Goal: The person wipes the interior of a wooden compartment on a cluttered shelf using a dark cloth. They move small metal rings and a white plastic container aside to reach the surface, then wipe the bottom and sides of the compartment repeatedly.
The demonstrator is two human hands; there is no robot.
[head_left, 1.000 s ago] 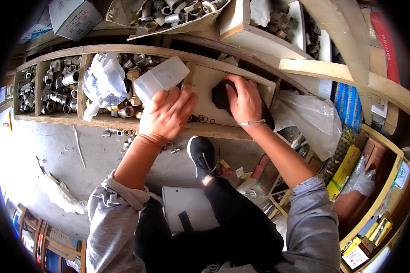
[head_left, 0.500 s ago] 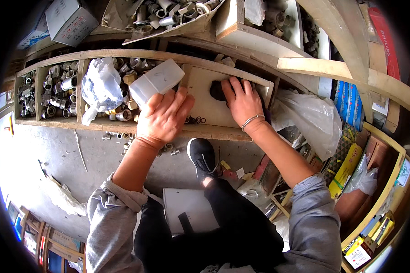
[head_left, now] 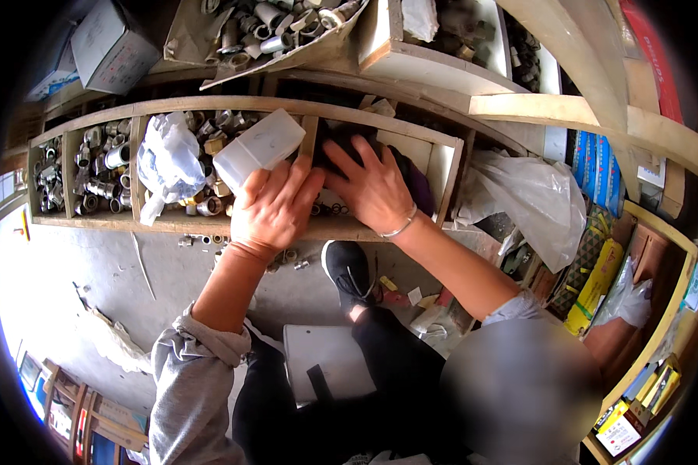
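The dark cloth (head_left: 411,177) is partly covered by the spread right hand (head_left: 374,190) in the wooden tray (head_left: 93,222). The left hand (head_left: 270,213) is placed beside the plastic box (head_left: 260,147); its grip cannot be determined.

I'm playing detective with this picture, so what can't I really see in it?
All in the head view:
Part of the dark cloth: the right hand covers it.
Lower end of the whitish plastic box: behind the left hand.
How many black rings: too small and dim to count.
Right sleeve: mostly lost in a blurred patch.
Far side of the cardboard tray: cut off by the top edge.
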